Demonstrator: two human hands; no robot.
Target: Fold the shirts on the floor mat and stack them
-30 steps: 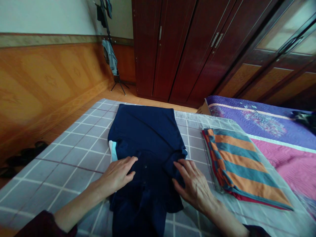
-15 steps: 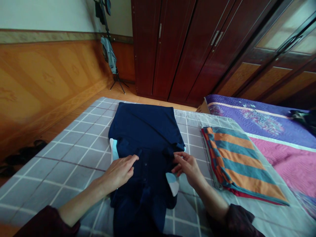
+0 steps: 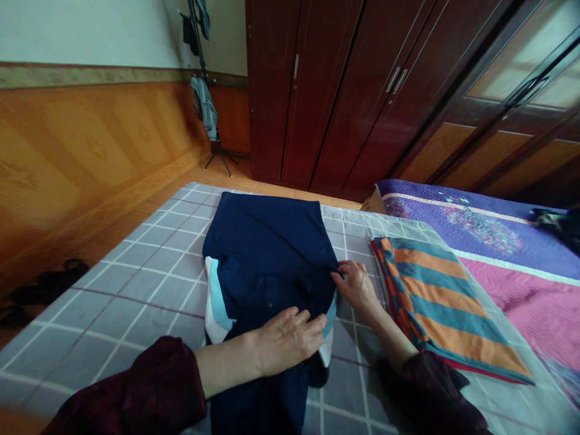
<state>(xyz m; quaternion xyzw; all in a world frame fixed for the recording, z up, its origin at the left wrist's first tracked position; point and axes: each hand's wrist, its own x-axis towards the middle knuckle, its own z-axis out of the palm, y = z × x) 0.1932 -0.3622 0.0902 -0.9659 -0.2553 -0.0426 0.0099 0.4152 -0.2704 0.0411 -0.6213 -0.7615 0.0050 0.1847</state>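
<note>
- A navy shirt (image 3: 267,260) is laid out on a grey checked bedsheet (image 3: 136,302), just left of the frame's centre. Its lower end is cut off by the bottom edge of the frame, and a white and light-blue panel (image 3: 217,308) is shown along its left side.
- The left hand (image 3: 287,341) is laid on the lower right part of the shirt, with the fingers (image 3: 308,320) slightly spread and flat, not visibly gripping anything.
- The right hand (image 3: 356,285) is held at the shirt's right edge, mid-frame. Its fingers (image 3: 342,273) are drawn narrowly together and appear to pinch the navy cloth (the exact grip is partly hidden by the hand itself).
- Both forearms enter from the bottom of the frame, covered at the wrist end by dark maroon sleeves (image 3: 149,386).
- Details on the shirt's front are hard to make out in the dark fabric, and no collar can be told with certainty.
- A folded orange-and-teal striped cloth (image 3: 446,308) is placed on the sheet, right of the right hand and not touching it.
- A purple and pink quilt (image 3: 480,241) is spread at the right of the frame, with a dark item (image 3: 553,220) at its far edge that cannot be identified.
- A dark red wardrobe (image 3: 317,90) fills the upper right, and a clothes stand (image 3: 206,106) is seen at the upper left, its top cut off.
</note>
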